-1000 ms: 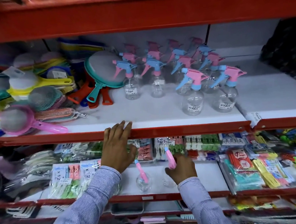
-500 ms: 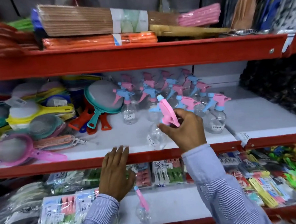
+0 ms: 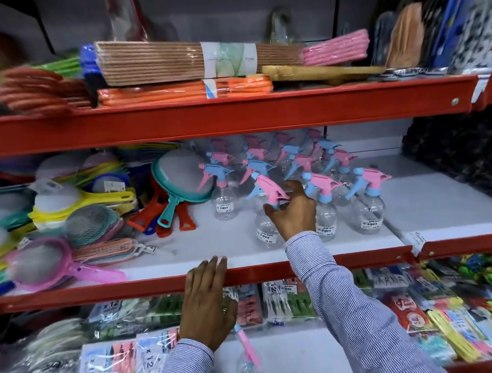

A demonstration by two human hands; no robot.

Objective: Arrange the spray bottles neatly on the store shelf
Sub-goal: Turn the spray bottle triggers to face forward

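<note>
My right hand (image 3: 294, 212) grips the pink and blue trigger head of a clear spray bottle (image 3: 266, 234), whose base rests on the white middle shelf (image 3: 214, 246). Several matching spray bottles (image 3: 366, 202) stand in rows behind and to the right of it. My left hand (image 3: 207, 301) lies flat on the red front edge of that shelf, fingers on the lip, holding nothing. One more spray bottle (image 3: 249, 362) with a pink head stands on the lower shelf below my left hand.
Colourful strainers and sieves (image 3: 68, 220) crowd the left of the middle shelf. The red upper shelf beam (image 3: 234, 115) hangs close above the bottles. Packs of clothes pegs (image 3: 120, 364) fill the lower shelf. The middle shelf's right part (image 3: 441, 203) is bare white.
My right hand lifted a spray bottle from the lower shelf to the middle shelf and has set it lower and further back among the rows. My view tilted upward. The left hand stays on the shelf edge.
</note>
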